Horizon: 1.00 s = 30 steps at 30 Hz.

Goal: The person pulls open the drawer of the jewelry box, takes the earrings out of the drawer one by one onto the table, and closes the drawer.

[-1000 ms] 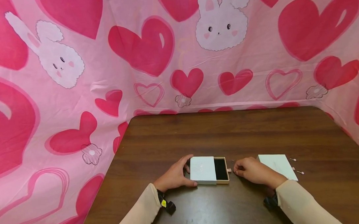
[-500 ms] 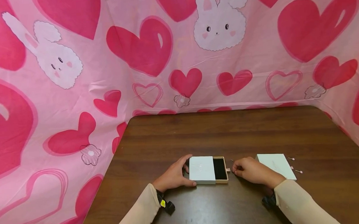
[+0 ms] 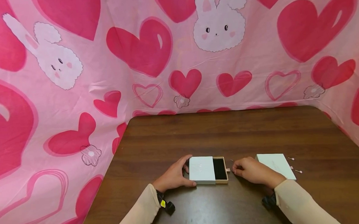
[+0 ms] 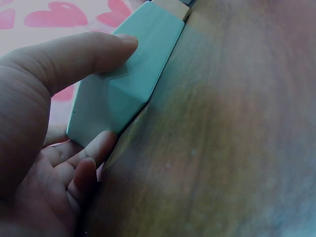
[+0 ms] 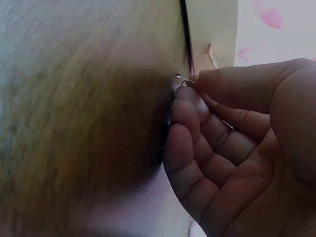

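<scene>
My left hand (image 3: pixel 176 174) grips the closed end of a pale mint slide-out box (image 3: pixel 201 170), thumb along its near side and fingers behind it. A tan-edged drawer (image 3: pixel 222 181) sticks partly out of the sleeve to the right and shows a black pad (image 3: pixel 219 168). Just right of the drawer's ribbon tab (image 3: pixel 228 170), my right hand (image 3: pixel 253 170) is low over the table. In the right wrist view, thumb and forefinger pinch a tiny silver earring (image 5: pixel 184 79); the fingers cover most of it.
A second mint box (image 3: pixel 277 166) lies partly behind my right forearm. To its right are two pearl-tipped earrings (image 3: pixel 292 158). Another tiny thin piece (image 3: pixel 232 160) lies beyond my right fingertips. Pink heart-printed cloth (image 3: pixel 155 93) hangs behind the wooden table (image 3: pixel 227 133).
</scene>
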Each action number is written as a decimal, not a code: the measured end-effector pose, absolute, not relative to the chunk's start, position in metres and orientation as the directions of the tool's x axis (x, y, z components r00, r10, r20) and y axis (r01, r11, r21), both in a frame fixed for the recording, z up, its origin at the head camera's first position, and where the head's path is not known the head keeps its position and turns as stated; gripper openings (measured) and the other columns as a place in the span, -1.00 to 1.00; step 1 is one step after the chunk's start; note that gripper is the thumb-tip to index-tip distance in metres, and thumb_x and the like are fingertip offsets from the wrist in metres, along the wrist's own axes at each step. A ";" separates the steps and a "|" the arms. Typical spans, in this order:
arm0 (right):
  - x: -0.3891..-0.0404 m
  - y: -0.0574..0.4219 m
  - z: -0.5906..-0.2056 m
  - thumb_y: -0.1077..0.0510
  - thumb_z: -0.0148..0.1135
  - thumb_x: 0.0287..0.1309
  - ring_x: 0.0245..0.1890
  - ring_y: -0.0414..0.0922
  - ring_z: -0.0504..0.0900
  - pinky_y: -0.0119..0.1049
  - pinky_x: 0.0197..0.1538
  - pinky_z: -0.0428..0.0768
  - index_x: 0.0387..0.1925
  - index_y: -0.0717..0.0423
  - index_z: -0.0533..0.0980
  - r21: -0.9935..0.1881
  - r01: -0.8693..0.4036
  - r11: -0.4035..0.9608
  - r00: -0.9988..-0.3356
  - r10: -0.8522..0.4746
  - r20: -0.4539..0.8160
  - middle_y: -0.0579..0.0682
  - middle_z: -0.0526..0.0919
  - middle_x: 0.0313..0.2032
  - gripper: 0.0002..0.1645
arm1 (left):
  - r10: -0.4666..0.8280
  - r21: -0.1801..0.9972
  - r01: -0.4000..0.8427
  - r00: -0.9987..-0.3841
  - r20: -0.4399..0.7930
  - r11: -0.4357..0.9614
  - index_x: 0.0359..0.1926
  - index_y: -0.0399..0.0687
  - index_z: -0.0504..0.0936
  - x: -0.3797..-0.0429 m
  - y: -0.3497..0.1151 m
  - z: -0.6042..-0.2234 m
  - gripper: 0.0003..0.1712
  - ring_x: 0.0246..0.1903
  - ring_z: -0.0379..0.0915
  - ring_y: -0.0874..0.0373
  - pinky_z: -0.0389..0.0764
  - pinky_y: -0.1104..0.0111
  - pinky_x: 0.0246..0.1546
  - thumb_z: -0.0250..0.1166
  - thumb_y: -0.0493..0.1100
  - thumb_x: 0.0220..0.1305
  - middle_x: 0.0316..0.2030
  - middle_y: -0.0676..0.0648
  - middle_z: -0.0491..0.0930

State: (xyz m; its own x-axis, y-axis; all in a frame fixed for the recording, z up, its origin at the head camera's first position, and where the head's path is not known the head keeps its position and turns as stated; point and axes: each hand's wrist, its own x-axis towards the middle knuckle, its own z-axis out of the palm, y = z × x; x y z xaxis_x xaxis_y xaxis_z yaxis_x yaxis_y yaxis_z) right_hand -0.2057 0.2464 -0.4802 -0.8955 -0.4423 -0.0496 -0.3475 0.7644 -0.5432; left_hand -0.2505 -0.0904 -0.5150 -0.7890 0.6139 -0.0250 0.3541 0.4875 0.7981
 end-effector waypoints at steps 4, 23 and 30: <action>-0.208 0.250 -0.476 0.21 0.26 0.24 -0.50 -0.30 0.40 -0.31 -0.38 0.43 -0.41 -0.07 0.60 -0.526 -0.351 0.774 -0.904 -0.428 -0.026 -0.27 0.53 -0.48 -0.87 | 0.612 0.795 0.354 -0.790 -0.028 0.493 0.45 0.08 0.14 -0.251 -0.090 -0.515 0.22 -0.26 0.43 0.24 0.48 0.32 -0.25 0.60 0.19 -0.18 -0.21 0.09 0.46; -0.212 0.242 -0.482 0.17 0.30 0.22 -0.49 -0.28 0.47 -0.30 -0.34 0.48 -0.38 -0.02 0.61 -0.591 -0.287 0.754 -0.940 -0.342 0.021 -0.28 0.54 -0.51 -0.95 | 0.619 0.797 0.349 -0.785 -0.039 0.493 0.46 0.06 0.12 -0.251 -0.091 -0.513 0.22 -0.25 0.43 0.22 0.50 0.33 -0.27 0.60 0.19 -0.17 -0.20 0.09 0.47; -0.211 0.234 -0.488 0.15 0.34 0.18 -0.47 -0.29 0.45 -0.30 -0.34 0.45 -0.42 -0.10 0.60 -0.602 -0.310 0.735 -0.937 -0.342 0.065 -0.31 0.53 -0.50 -0.91 | 0.619 0.805 0.341 -0.785 -0.041 0.486 0.46 0.07 0.11 -0.250 -0.091 -0.514 0.23 -0.25 0.43 0.22 0.50 0.33 -0.27 0.60 0.18 -0.16 -0.20 0.08 0.47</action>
